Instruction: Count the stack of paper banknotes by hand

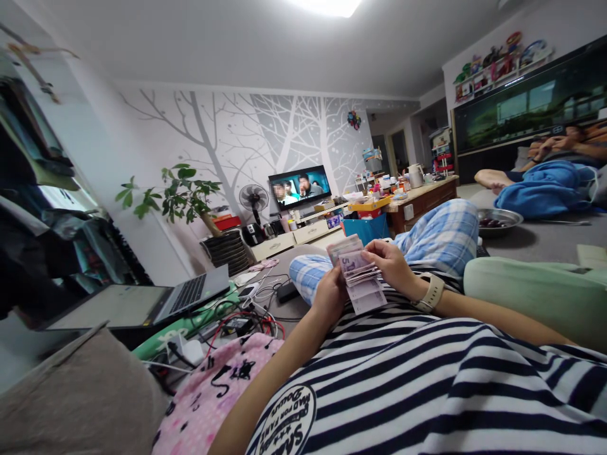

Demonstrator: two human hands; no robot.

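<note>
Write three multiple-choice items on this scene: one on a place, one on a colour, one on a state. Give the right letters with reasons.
1. Where is the stack of banknotes?
A. On the laptop
B. Between both hands, above the striped shirt
C. In the metal bowl

2. What colour is the watch band?
A. Beige
B. Red
C. Black

3. What state is the laptop in?
A. Shut
B. Lid open
C. Upside down

Key: B, the left hand and right hand grip the notes. A, the strap looks pale beige. B, keyboard and screen both show.
</note>
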